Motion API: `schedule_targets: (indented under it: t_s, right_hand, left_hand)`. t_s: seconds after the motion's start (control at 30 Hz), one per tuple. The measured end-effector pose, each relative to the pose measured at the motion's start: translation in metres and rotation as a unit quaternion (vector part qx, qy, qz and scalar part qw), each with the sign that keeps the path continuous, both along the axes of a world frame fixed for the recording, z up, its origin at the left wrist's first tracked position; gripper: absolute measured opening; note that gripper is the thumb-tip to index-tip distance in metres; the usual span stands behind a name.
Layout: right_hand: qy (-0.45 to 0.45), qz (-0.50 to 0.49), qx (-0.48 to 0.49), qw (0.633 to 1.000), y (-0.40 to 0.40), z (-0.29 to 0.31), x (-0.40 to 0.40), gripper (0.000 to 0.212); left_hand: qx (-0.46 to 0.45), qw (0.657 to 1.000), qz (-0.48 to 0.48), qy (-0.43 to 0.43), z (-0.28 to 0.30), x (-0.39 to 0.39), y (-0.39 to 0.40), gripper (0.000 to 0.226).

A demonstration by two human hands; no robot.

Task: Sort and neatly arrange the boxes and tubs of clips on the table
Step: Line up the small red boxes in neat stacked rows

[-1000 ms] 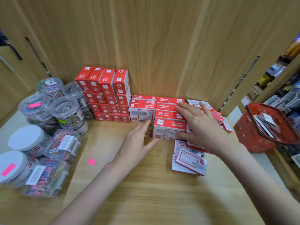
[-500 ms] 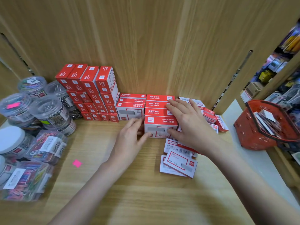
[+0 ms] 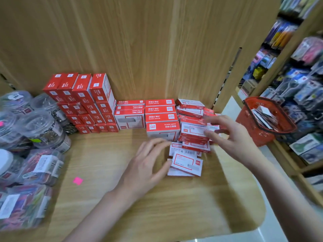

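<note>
Red boxes (image 3: 162,119) sit in rows against the back panel of my wooden table (image 3: 104,163) — clear tubs (image 3: 42,126) crowd its left side. My left hand (image 3: 145,168) hovers with fingers spread; my right hand (image 3: 227,133), fingers apart, reaches the loose white-and-red boxes (image 3: 192,133) — gripping nothing.

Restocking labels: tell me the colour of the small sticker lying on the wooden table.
Bright pink sticker, clearest in the head view.
</note>
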State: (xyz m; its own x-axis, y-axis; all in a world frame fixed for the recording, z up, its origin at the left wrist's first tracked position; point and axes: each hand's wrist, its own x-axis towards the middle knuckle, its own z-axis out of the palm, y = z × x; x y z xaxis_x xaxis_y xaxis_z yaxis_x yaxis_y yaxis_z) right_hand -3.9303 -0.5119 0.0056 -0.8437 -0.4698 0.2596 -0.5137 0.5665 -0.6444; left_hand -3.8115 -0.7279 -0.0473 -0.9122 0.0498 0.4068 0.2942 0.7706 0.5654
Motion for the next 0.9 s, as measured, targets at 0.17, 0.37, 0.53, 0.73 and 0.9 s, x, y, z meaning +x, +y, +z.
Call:
schedule_targets:
  t_s: [0.17,0.37,0.53,0.73,0.9]
  right_hand:
    - [-0.003,0.020,0.008,1.000,0.007,-0.021,0.022,0.050]
    - [0.040,0.054,0.127,0.990,0.008,-0.021,0.023,0.064]
    - [0.129,0.072,0.186,0.971,-0.003,-0.021,0.015,0.066]
    - [0.261,0.110,0.145,0.948,0.002,-0.027,-0.006,0.051]
    - [0.320,0.106,0.178,0.924,-0.005,-0.038,-0.019,0.054]
  left_hand:
    - [-0.088,0.990,-0.090,-0.061,-0.019,-0.005,0.006,0.067]
    - [-0.063,0.994,-0.079,-0.047,-0.021,-0.008,0.011,0.065]
    - [-0.064,0.995,-0.075,-0.035,-0.023,-0.007,0.006,0.061]
    - [-0.011,0.998,-0.049,-0.039,-0.022,0.001,0.005,0.050]
    - [0.016,0.998,-0.033,-0.056,-0.020,0.004,0.011,0.047]
